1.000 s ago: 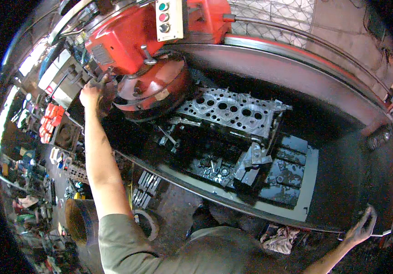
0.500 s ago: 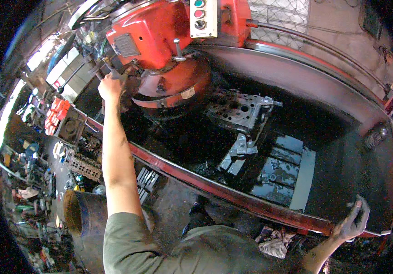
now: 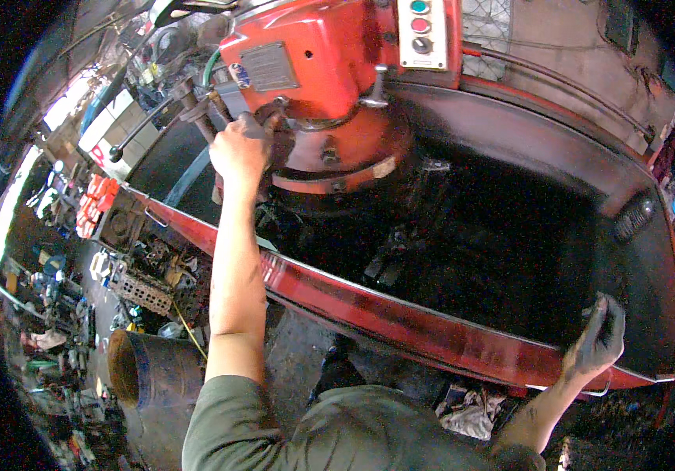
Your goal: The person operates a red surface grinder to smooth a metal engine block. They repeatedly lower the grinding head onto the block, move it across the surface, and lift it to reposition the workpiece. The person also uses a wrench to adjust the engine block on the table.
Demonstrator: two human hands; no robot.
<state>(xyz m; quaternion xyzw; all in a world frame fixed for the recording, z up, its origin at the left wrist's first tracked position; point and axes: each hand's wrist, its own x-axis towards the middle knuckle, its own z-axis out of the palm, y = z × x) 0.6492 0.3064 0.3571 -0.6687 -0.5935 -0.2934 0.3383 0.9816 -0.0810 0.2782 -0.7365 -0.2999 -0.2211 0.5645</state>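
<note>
My left hand [image 3: 241, 153] is raised at the left side of a red machine head [image 3: 329, 71], its darkened fingers curled and closed. What they grip is hidden behind the hand. Just left of it are a lever [image 3: 149, 125] with a black ball end and a round metal hub [image 3: 186, 98]. Beneath the machine head sits a round red housing [image 3: 337, 149], over the dark inside of a long red trough [image 3: 400, 314]. My right hand [image 3: 598, 341], grimy and half curled, hovers by the trough's near right rim with the thumb apart from the fingers. Nothing shows in it.
A control box [image 3: 422, 35] with green, red and black controls is fixed to the machine. A dark ribbed fitting [image 3: 634, 218] sits on the trough's right wall. At the left are a rusty drum [image 3: 153, 367] and a perforated metal block [image 3: 141, 290]. Rags [image 3: 471, 412] lie below the trough.
The machine head and my left hand stand farther right in the picture. The holed metal block and wet plates in the trough are lost from sight. My right hand is slightly higher.
</note>
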